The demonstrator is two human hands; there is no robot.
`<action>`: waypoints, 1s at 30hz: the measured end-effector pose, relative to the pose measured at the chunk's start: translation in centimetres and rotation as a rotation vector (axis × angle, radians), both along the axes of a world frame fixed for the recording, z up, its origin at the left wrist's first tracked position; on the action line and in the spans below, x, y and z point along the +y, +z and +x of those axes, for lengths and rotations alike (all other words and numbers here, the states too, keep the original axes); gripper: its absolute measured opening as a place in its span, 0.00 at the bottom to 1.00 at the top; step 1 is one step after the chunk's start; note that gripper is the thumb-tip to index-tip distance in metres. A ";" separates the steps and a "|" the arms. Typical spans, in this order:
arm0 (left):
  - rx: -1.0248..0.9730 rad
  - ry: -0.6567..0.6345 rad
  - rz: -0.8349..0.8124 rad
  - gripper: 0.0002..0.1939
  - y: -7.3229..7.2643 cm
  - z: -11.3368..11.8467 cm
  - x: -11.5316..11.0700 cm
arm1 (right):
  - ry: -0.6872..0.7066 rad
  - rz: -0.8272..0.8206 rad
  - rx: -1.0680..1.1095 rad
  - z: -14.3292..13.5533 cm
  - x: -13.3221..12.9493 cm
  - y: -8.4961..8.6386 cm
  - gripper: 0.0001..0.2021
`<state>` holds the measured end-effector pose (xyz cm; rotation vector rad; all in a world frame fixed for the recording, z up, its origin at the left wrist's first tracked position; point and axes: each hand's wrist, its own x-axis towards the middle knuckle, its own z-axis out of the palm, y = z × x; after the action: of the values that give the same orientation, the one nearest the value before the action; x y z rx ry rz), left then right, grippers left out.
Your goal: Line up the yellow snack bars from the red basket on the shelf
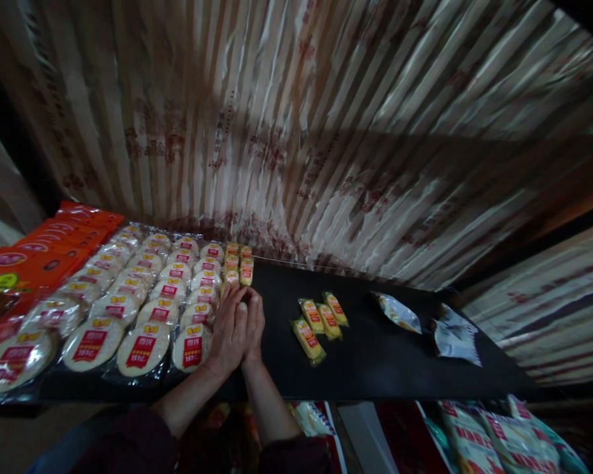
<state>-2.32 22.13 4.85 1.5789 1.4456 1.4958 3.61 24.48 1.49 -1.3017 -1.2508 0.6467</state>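
Observation:
My left hand (228, 326) and my right hand (254, 322) are pressed close together over the shelf's front half. Their fingers are bent and drawn in, and anything between them is hidden. Just beyond the fingertips, small yellow wrapped snack packets (246, 270) lie in two short columns. My left hand's fingers reach the nearest of these; whether they grip it is unclear. Immediately left of my hands are rows of round white rice crackers (143, 347) in clear wrappers with red labels. Several loose yellow snack packets (329, 320) lie to the right, apart from my hands.
The black shelf (360, 368) runs across the view. Orange bags (54, 247) overlap at its left end. Two crumpled silvery-white wrappers (399, 312) (456, 334) lie at the right. Pleated printed sheeting (296, 131) hangs behind. Green-white bags (504, 434) stand below the front edge.

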 end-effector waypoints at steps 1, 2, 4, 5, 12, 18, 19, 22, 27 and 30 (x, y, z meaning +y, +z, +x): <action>0.032 0.001 0.027 0.21 0.1 -0.2 0.0 | -0.021 -0.001 0.050 0.2 0.2 0.4 0.23; 0.068 0.002 0.057 0.20 0.2 -0.4 0.1 | -0.037 -0.005 0.096 0.4 0.4 0.8 0.25; 0.138 0.008 0.109 0.20 0.3 -0.7 0.2 | -0.061 -0.026 0.158 0.9 1.2 1.3 0.27; 0.177 0.014 0.129 0.19 0.3 -0.8 0.3 | -0.069 -0.044 0.185 1.1 1.7 1.3 0.29; 0.562 0.085 0.148 0.21 1.2 -0.4 0.7 | -0.054 -0.135 0.304 2.5 5.9 0.7 0.34; 0.734 0.086 0.113 0.24 1.6 -0.5 0.6 | -0.015 -0.145 0.311 2.8 8.8 0.4 0.34; 0.752 0.085 0.108 0.24 1.6 -0.5 0.5 | -0.007 -0.149 0.312 2.8 9.3 0.3 0.34; 0.784 0.070 0.092 0.25 1.6 -0.5 0.4 | 0.014 -0.168 0.305 2.9 10.7 0.3 0.35; 0.805 0.045 0.068 0.25 1.4 -0.6 0.6 | 0.023 -0.197 0.290 2.9 12.8 0.4 0.33; 0.822 0.044 0.065 0.25 1.0 -0.7 0.9 | 0.033 -0.199 0.280 2.6 13.6 0.0 0.33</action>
<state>-2.98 23.03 5.82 2.3678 1.8552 0.9312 6.24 38.07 1.46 -1.3014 -0.9993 0.9622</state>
